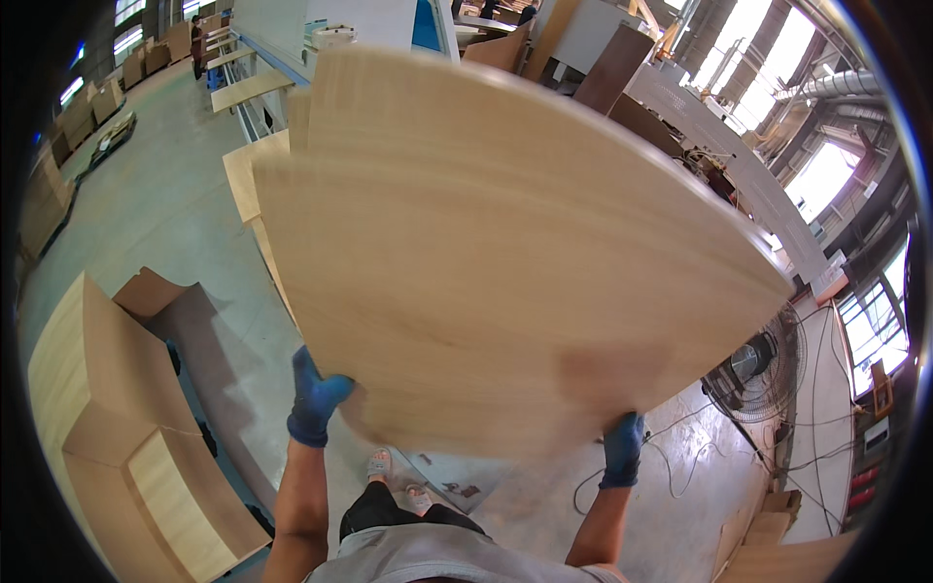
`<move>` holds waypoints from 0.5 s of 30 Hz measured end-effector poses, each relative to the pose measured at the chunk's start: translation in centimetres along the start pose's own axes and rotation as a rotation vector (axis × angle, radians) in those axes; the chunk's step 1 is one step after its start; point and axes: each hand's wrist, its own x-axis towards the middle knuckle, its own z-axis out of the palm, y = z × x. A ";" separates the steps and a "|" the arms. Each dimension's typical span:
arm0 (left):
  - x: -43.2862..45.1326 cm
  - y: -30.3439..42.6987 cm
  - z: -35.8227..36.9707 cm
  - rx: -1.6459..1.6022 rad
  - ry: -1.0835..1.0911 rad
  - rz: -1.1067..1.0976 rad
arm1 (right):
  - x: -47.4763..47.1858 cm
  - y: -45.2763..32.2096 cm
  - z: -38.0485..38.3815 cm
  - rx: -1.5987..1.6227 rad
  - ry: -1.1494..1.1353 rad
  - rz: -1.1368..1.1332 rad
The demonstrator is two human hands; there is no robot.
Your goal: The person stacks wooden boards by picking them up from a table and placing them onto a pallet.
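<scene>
A large plywood panel (481,255) fills the middle of the view, held up in front of me and somewhat blurred. My left hand (317,397), in a blue glove, grips its near left corner with the thumb on the upper face. At the near right edge my right hand (623,448), gloved in blue too, holds the same panel; its fingers are hidden under the wood. Beneath the panel's left side, part of a stack of pale boards (248,171) shows.
Stacked wooden panels (116,408) stand at the lower left on a blue pallet. A floor fan (754,368) with trailing cables (674,474) is at the right. Machinery (729,160) lies beyond the panel. A person (197,47) stands far off at the upper left.
</scene>
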 end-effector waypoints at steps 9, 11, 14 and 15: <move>-4.1 -6.4 1.2 0.479 -0.201 0.187 | 0.9 -2.3 -6.3 -0.988 -0.240 -0.431; -4.6 -5.0 2.7 0.337 -0.149 0.166 | 1.0 -1.2 -7.2 -0.965 -0.169 -0.497; -4.1 -3.3 3.5 0.137 -0.142 -0.076 | 1.4 -0.8 -6.2 -0.924 -0.185 -0.328; -3.7 -3.3 3.6 0.141 -0.132 -0.073 | 1.6 -0.8 -5.5 -0.698 -0.167 -0.263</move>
